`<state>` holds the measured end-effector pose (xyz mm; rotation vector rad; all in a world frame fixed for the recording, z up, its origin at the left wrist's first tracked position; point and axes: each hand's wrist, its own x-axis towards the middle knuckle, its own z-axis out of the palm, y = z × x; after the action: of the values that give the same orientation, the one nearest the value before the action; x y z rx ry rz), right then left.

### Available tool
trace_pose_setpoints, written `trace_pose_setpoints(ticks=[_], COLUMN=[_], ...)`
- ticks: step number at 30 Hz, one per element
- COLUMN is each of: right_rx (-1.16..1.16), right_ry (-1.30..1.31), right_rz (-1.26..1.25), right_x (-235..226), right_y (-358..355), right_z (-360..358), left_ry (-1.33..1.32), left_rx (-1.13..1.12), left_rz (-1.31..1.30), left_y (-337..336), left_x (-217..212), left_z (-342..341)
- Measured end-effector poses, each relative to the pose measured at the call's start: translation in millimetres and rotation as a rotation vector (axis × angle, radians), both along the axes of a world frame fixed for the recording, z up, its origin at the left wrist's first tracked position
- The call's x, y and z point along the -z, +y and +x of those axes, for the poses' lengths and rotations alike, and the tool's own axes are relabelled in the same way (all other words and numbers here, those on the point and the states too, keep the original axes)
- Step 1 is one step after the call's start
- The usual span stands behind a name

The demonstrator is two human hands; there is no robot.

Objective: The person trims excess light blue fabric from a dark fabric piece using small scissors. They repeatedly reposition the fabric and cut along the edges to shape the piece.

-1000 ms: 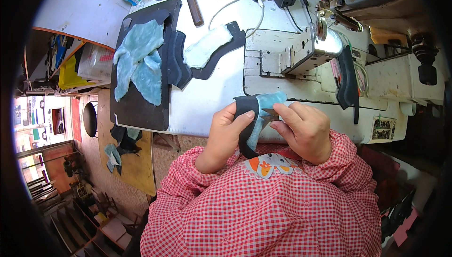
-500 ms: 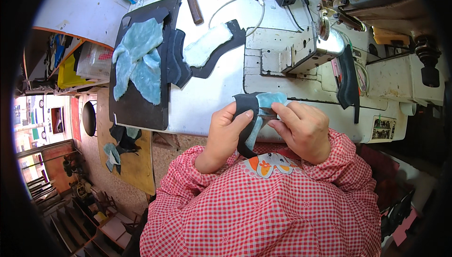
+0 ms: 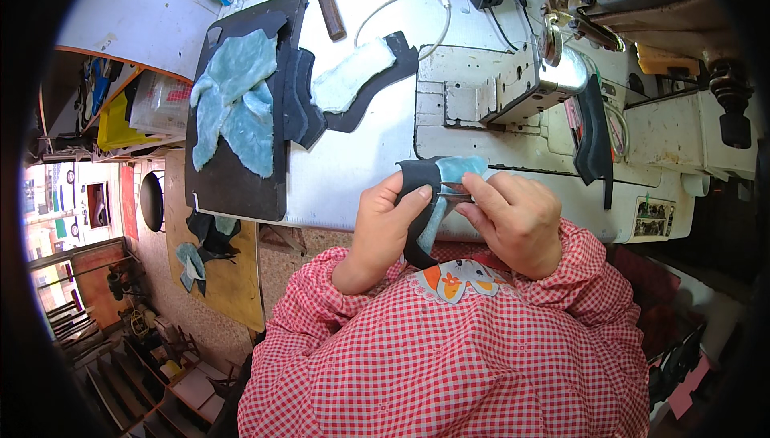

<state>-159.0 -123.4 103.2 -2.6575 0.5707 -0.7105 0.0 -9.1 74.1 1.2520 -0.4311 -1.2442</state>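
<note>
Near the table's front edge, my left hand pinches a black shoe-upper-like piece lined with light blue plush. Its thumb lies flat on the black side, and the piece's lower end curves down toward my apron. Closed around small dark thread snips, my right hand has their blades pointing left across the plush, close to my left thumb. The snips' handle is hidden in the palm.
Blue plush scraps lie on a black board at left, beside black cut pieces. A hammer lies behind. A sewing machine stands at right, with another black piece beside it.
The blades of the snips have come closer together. The upper end of the plush has shifted slightly; both hands are in nearly the same place.
</note>
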Motion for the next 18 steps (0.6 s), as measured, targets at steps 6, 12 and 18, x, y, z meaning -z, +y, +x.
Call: trace_pose_setpoints(ticks=[6, 12, 18], right_rx=[-0.003, -0.015, -0.007], right_ry=[0.002, 0.004, 0.016], right_rz=[-0.003, -0.001, -0.002], right_x=[-1.3, -2.2, -1.8], right_y=[0.0, -0.6, -0.3], right_z=[-0.9, -1.9, -2.5], left_ry=[-0.017, -0.017, -0.035], left_rx=[0.001, 0.003, 0.005], left_rz=[-0.012, -0.015, 0.004], left_y=[0.1, -0.5, -0.1], left_x=[-0.4, -0.7, -0.8], left_z=[-0.1, -0.5, -0.4])
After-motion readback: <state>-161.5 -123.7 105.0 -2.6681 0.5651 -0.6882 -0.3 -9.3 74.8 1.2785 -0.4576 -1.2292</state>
